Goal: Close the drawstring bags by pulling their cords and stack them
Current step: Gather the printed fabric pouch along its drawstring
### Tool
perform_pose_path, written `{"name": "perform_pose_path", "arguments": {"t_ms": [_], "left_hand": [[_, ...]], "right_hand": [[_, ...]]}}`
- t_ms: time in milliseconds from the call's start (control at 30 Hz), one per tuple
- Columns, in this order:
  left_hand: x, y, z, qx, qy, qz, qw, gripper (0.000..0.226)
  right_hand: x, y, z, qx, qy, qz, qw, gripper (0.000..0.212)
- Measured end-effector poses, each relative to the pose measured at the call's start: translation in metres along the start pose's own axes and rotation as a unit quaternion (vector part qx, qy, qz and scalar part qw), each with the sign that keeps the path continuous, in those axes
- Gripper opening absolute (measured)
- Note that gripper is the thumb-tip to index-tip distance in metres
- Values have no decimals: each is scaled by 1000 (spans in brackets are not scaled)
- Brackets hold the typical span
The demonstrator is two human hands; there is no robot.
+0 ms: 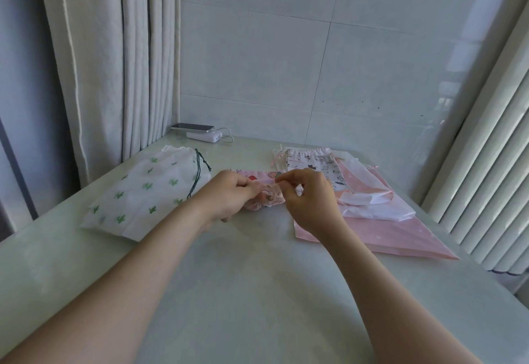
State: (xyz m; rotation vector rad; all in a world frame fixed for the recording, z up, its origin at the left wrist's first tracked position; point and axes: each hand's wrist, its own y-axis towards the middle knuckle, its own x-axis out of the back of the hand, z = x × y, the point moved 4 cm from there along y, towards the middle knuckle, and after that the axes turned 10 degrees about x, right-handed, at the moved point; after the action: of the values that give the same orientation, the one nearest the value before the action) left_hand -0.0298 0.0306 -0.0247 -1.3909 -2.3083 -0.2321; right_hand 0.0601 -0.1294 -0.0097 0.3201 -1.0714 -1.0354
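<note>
Left hand: the left hand (pixel 229 196) has its fingers curled round the gathered mouth of a small pink strawberry-print drawstring bag (pixel 264 197).
Right hand: the right hand (pixel 310 202) pinches thumb against forefinger at the top of the same bag's mouth; whether a cord lies in the pinch is too fine to tell.
Hands together: close, nearly touching, with the bunched fabric between them.
Bag in hand: mid-table, its mouth puckered towards the person, its body lying flat away from them.
Left of the hands: a white cactus-print drawstring bag (pixel 143 194) lies flat, with a dark green cord (pixel 199 174) along its far edge.
Right of the hands: a large flat pink bag (pixel 380 240) lies at the bottom, a white translucent bag (pixel 369 204) on it, and a white cat-print drawstring bag (pixel 313 164) with a gathered top at the far end.
Surface: a pale green glossy table (pixel 257 292).
Far corner: a phone (pixel 192 127) rests on a white power bank (pixel 203 136) beside a grey curtain (pixel 114 63).
Right edge: a white ribbed radiator (pixel 492 169).
</note>
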Motion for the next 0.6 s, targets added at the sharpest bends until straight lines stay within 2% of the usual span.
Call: {"name": "perform_pose_path", "arguments": {"t_ms": [67, 200, 300, 400, 467, 600], "left_hand": [[1, 3, 5, 19, 8, 10, 1000, 24], [-1, -1, 2, 47, -23, 27, 998, 26], [-7, -4, -1, 55, -64, 56, 995, 30], [-8, 1, 2, 51, -22, 39, 998, 29], [-7, 4, 3, 55, -11, 35, 998, 18], [-6, 5, 5, 29, -24, 33, 999, 31]], "right_hand": [[3, 0, -1, -3, -20, -12, 1000, 21], [3, -1, -4, -47, 1, -20, 999, 26], [2, -1, -6, -99, 64, -11, 993, 26], [3, -3, -8, -129, 109, 4, 986, 28], [1, -3, -8, -129, 105, 22, 986, 28], [-2, -3, -2, -86, 44, 37, 995, 13]]}}
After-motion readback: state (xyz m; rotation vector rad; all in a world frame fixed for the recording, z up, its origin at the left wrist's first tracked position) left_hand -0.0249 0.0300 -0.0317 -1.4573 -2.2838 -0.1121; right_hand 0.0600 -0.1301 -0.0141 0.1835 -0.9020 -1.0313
